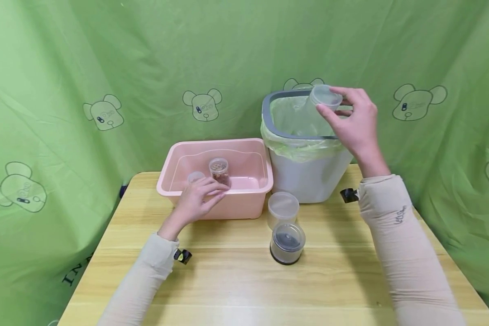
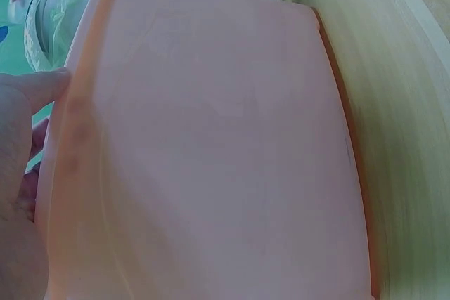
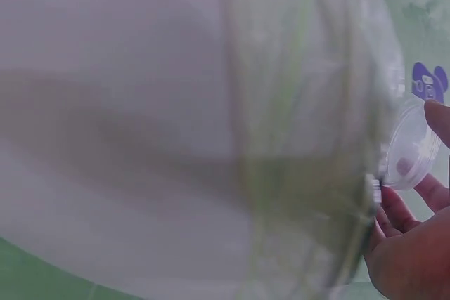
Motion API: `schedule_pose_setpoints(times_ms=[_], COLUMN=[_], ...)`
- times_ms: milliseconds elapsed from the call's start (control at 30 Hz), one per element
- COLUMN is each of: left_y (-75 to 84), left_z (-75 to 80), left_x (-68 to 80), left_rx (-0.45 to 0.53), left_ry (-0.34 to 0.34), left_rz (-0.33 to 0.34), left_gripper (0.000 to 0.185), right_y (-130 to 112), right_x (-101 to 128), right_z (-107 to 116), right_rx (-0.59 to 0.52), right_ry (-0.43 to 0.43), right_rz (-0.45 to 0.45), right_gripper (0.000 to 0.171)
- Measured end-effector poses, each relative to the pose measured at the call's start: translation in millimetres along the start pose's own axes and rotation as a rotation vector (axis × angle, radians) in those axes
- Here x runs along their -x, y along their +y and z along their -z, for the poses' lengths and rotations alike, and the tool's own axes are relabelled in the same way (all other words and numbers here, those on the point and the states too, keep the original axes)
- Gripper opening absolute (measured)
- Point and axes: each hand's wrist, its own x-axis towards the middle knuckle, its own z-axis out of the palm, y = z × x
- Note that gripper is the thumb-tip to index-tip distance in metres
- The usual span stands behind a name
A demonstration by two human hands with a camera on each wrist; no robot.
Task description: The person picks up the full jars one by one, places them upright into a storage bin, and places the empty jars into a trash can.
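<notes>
Clear plastic at one o'clock: the jar [image 1: 324,97] seems light, stiff, slippery, best pinched by its sides, as the right hand [image 1: 357,118] does; the left hand [image 1: 195,198], loose-fingered, touches the tub [image 1: 236,209].

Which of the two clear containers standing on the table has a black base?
The front container, with black round its bottom; the rear container shows none.

Makeshift curtained booth: green cartoon-print drapes [image 1: 244,45] around wood-grain table [image 1: 236,271].
</notes>
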Motion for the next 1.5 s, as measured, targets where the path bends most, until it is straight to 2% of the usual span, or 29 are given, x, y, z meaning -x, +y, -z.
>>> schedule_pose_setpoints(times_ms=[200,500,800,1100,1500], left_y=[0.1,-0.2,-0.6,-0.6,-2.3], left_z=[-0.4,0.4,2.2,2.1,0.9], left_x=[0.7,0.3,0.5,0.4,0.2], left_rx=[0.005,0.003,0.000,-0.011,-0.010], left_ry=[-0.005,0.000,-0.007,-0.002,-0.004], left_rz=[0.004,0.000,0.008,-0.003,-0.005], left_gripper=[0.019,0.019,0.019,0.019,0.019], right_y=[10.7,10.7,9.0,8.2,6.7], right_x=[5.1,6.3,1.2,-1.6,-0.8], right_z=[-4.9,-5.8,3.0,7.8,8.6], right_rx=[0.058,0.133,0.248,0.303,0.282], right_ry=[-0.026,-0.081,-0.303,-0.412,-0.410], right_rz=[0.002,0.019,0.013,0.006,0.006], right_gripper=[0.060,0.060,0.065,0.064,0.058])
